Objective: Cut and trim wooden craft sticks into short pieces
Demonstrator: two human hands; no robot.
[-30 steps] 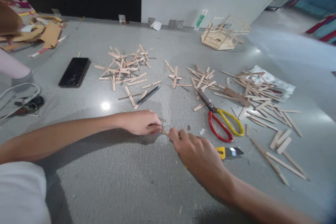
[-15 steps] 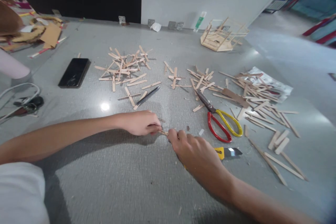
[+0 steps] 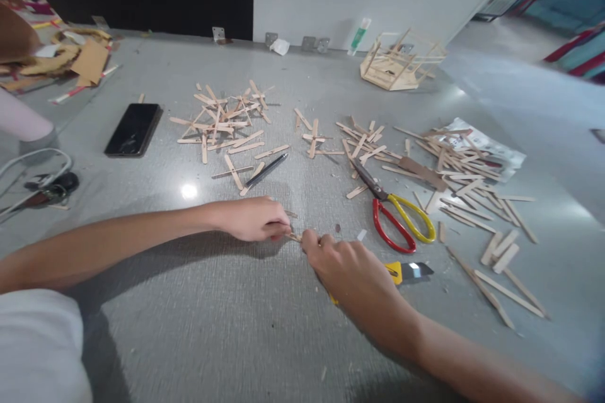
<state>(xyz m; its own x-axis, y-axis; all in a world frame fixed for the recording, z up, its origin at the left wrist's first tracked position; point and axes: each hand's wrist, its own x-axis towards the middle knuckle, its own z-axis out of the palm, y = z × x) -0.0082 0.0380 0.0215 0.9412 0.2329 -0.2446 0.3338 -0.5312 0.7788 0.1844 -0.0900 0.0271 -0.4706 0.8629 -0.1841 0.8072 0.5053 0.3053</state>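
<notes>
Between my two hands, low over the grey tabletop, runs a thin wooden craft stick (image 3: 295, 237); only a short piece of it shows. My left hand (image 3: 255, 219) pinches its left end with closed fingers. The fingers of my right hand (image 3: 350, 264) are closed round the other end, which they hide. Partly under my right hand lies a yellow utility knife (image 3: 394, 272), its blade pointing right. Scissors (image 3: 394, 214) with one red and one yellow handle rest just beyond it.
Loose craft sticks (image 3: 227, 119) lie scattered behind my hands, and more sticks (image 3: 467, 170) with a plastic packet (image 3: 501, 154) at right. A pen (image 3: 267, 170), a phone (image 3: 133, 130), and a stick-built frame (image 3: 401, 63) are on the table. Part of another person (image 3: 28, 116) shows at left.
Both hands keep nearly the same place and hold on the stick. The whole view has shifted very slightly.
</notes>
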